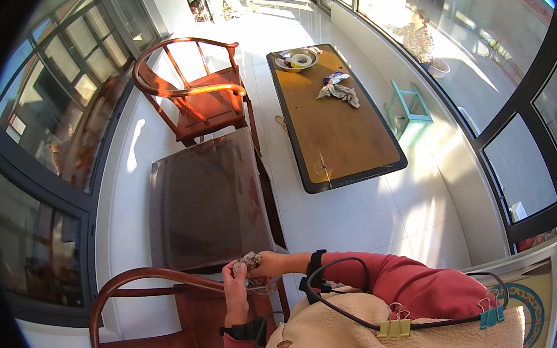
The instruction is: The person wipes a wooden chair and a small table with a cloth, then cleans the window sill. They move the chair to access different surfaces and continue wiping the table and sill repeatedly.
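My left hand (236,291) and my right hand (272,264) meet in front of my body, both gripping a crumpled patterned cloth (248,263). Part of the cloth is hidden by the fingers, and a loose end hangs below them. Just beyond the hands stands a dark brown side table (205,201) with a glossy, streaked top. Close beneath my hands are the seat and curved rail of a reddish wooden armchair (140,275).
A matching armchair (206,98) stands past the side table. To the right, a low table (340,133) holds a metal bowl (305,64), a rumpled cloth (338,91) and a packet (335,77). A mint-green stool (409,106) is beside it. Outside the window is a person (417,40).
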Available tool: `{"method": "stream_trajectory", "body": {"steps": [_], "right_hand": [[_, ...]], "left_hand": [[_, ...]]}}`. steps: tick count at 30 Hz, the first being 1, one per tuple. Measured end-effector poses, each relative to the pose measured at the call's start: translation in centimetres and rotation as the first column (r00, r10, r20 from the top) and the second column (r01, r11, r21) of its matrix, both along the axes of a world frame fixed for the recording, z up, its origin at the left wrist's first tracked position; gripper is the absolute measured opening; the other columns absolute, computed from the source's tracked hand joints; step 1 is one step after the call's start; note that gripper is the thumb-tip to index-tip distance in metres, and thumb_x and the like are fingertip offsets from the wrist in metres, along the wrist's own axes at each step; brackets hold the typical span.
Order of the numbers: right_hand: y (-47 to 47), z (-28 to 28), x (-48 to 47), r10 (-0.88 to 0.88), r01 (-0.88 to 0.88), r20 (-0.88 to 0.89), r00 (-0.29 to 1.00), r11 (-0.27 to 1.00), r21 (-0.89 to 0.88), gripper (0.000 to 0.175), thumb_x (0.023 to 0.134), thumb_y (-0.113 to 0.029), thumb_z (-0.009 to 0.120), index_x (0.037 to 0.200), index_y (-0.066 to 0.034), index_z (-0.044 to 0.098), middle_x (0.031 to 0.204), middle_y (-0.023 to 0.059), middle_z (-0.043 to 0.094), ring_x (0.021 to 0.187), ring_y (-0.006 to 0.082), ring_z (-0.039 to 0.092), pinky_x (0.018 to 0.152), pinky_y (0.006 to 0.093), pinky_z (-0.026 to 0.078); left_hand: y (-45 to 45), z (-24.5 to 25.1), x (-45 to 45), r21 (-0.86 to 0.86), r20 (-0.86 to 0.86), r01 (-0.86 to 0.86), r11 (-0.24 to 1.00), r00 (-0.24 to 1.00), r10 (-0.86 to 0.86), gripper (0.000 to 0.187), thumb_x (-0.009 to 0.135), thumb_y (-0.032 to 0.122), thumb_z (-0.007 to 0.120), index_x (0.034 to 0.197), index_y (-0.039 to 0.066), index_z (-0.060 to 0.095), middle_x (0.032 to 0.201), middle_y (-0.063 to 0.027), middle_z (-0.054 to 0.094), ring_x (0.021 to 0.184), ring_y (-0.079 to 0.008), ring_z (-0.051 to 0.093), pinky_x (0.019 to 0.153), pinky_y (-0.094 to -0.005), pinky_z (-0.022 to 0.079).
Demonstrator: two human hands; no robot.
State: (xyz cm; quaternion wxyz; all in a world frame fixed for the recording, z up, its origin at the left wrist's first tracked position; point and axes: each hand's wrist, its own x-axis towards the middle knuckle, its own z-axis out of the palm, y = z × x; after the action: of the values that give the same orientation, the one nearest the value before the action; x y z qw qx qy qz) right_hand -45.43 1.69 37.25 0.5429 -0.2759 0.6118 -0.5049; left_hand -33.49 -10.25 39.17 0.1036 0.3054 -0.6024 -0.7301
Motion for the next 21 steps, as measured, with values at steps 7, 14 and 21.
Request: {"method": "stream_trajectory", "body": {"steps": [7,14,21], "right_hand": [[3.1,2.6,-1.9,-0.116,0.113,-0.167,0.979,0.993,-0.027,0.024,0.089,-0.023,0.066,0.09,0.0002,0.064,0.071,0.0046,0.065,0.065,0.0129,0.063,0.06,0.0288,0.051],[2.8,4.7,-1.0,-0.259,0.242,-0.148,0.954,0.963,-0.122,0.021,0.085,-0.019,0.065,0.075,-0.0011,0.059,0.068,0.0016,0.062,0.062,0.0101,0.061,0.057,0.026,0.049],[1.6,6.0,-0.9,-0.484,0.49,-0.306,0.82,0.869,-0.062,0.022,0.078,-0.021,0.062,0.068,-0.0006,0.062,0.06,-0.0018,0.054,0.057,0.0075,0.048,0.052,0.0285,0.041]], "left_hand": [[-2.1,2.5,-1.0,0.151,-0.028,0.325,0.934,0.945,-0.325,0.037,0.081,-0.001,0.06,0.117,0.003,0.053,0.107,-0.0065,0.061,0.097,-0.0141,0.059,0.087,-0.0267,0.048],[-4.6,1.5,0.3,0.109,-0.049,0.1,0.989,0.994,-0.095,0.016,0.086,0.005,0.054,0.101,0.005,0.058,0.066,-0.0043,0.06,0.042,-0.0138,0.051,0.036,-0.0268,0.04],[-7.6,3.9,3.2,0.088,-0.08,0.015,0.996,0.997,-0.008,0.038,0.086,0.005,0.054,0.123,0.008,0.049,0.074,-0.0053,0.062,0.054,-0.012,0.055,0.047,-0.0222,0.046]]}}
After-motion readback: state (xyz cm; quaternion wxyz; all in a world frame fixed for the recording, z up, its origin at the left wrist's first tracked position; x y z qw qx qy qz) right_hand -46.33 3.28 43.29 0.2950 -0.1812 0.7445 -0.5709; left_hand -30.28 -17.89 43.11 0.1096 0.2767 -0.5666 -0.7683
